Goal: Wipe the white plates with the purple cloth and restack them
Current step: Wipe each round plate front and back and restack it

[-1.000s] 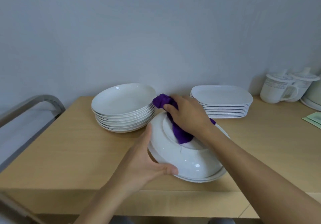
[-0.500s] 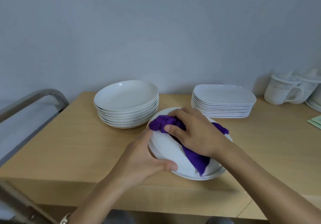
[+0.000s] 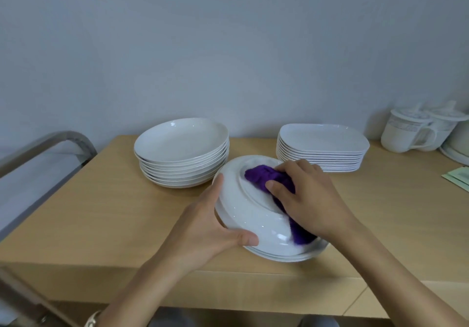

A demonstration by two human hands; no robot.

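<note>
A white round plate [image 3: 250, 215] lies upside down and tilted on a low pile of plates [image 3: 286, 257] near the table's front edge. My left hand [image 3: 208, 227] grips its left rim, thumb on the underside. My right hand [image 3: 307, 200] holds the bunched purple cloth [image 3: 264, 177] and presses it on the plate's base; a tail of cloth hangs down toward the front. A stack of round white plates [image 3: 181, 153] stands behind on the left.
A stack of white rectangular plates [image 3: 322, 149] stands at the back right. Lidded white mugs [image 3: 408, 131] sit in the far right corner, with green paper [image 3: 459, 178] at the right edge. A metal cart rail [image 3: 45, 141] runs along the left. The wooden table [image 3: 101, 212] meets a grey wall.
My right hand has swept the cloth around the upturned plate's base, from the far rim toward the middle. My left hand has kept its hold on the rim.
</note>
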